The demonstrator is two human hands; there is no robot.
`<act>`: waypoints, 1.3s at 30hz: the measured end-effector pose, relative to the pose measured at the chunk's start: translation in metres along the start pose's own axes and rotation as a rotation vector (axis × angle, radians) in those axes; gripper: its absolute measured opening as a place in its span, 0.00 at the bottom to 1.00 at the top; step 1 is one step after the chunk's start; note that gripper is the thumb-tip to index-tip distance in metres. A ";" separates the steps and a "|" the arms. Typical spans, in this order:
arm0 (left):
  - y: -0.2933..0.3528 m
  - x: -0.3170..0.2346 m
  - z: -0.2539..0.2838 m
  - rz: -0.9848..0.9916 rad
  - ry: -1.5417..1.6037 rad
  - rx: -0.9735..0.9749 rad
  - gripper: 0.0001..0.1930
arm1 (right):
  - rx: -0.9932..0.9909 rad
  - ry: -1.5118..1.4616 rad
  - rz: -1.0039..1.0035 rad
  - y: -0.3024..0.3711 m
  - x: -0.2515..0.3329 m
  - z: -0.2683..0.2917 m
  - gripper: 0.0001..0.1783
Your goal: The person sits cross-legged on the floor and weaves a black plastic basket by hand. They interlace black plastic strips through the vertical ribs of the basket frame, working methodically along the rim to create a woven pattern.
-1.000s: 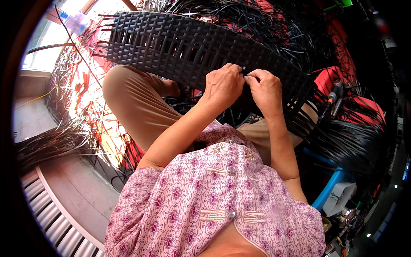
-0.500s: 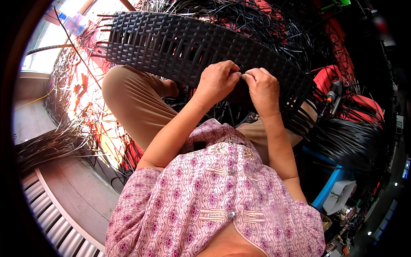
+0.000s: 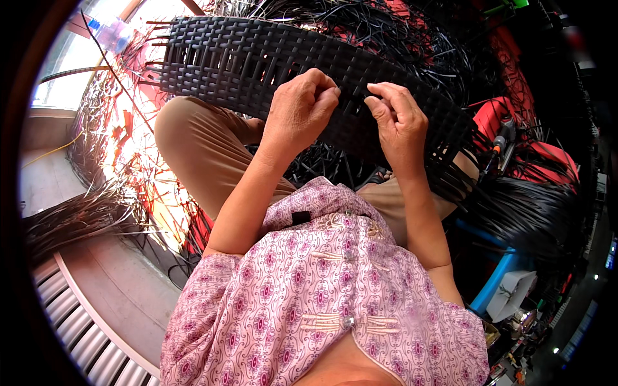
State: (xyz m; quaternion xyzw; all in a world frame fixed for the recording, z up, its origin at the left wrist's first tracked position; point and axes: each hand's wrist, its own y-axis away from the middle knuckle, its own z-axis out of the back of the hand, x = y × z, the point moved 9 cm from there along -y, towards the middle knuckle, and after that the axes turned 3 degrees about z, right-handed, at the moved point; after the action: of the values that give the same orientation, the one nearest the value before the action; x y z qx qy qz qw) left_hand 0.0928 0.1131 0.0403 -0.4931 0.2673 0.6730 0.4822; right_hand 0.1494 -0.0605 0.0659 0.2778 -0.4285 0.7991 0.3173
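- Head view: a long, curved panel of flat black woven strips (image 3: 257, 61), matte and basket-textured, lies across the person's lap and runs from upper left to right; unwoven strip ends stick out like a fringe along its left edge.
- Loose black strands (image 3: 386, 32) lie tangled in a heap beyond the panel, thin and glossy, with red material showing between them.
- Another bundle of dark strands (image 3: 534, 206) hangs at the right, beside a blue frame (image 3: 496, 283).
- A sheaf of dark, straight strips (image 3: 77, 219) rests on the grey floor (image 3: 116, 289) at the left.
- Left hand (image 3: 299, 109) is curled into a loose fist against the panel's near edge, fingertips pressed to the thumb; whether a strand is pinched there I cannot tell.
- Right hand (image 3: 399, 122) sits just beside it, apart by a small gap, fingers bent with thumb and forefinger drawn together at the weave; what they grip is too small to make out.
- Both forearms rise from the pink patterned blouse (image 3: 309, 302), elbows bent, over tan trousers (image 3: 206, 148).
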 end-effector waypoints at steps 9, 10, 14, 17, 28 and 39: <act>0.008 -0.024 0.012 0.060 0.163 0.042 0.06 | 0.192 -0.416 -0.269 0.000 -0.018 -0.031 0.11; 0.005 -0.011 0.004 0.153 0.296 0.078 0.06 | 0.170 -0.404 -0.317 0.002 -0.023 -0.028 0.10; -0.010 0.033 -0.004 -0.003 -0.143 -0.097 0.08 | 0.044 -0.168 -0.317 0.005 -0.037 -0.016 0.08; -0.002 0.030 -0.021 -0.072 -0.406 -0.104 0.10 | 0.030 -0.054 -0.347 0.009 -0.037 -0.017 0.09; -0.001 0.031 -0.035 -0.120 -0.454 -0.127 0.10 | 0.100 0.064 -0.410 0.013 -0.043 -0.028 0.09; 0.000 0.034 -0.038 -0.115 -0.391 -0.105 0.09 | 0.142 0.211 -0.371 0.008 -0.046 -0.034 0.11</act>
State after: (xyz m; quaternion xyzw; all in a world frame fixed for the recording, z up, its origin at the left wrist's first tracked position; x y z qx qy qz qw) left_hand 0.1061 0.0944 -0.0048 -0.3921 0.1048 0.7401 0.5362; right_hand 0.1665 -0.0467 0.0126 0.2885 -0.2771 0.7797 0.4817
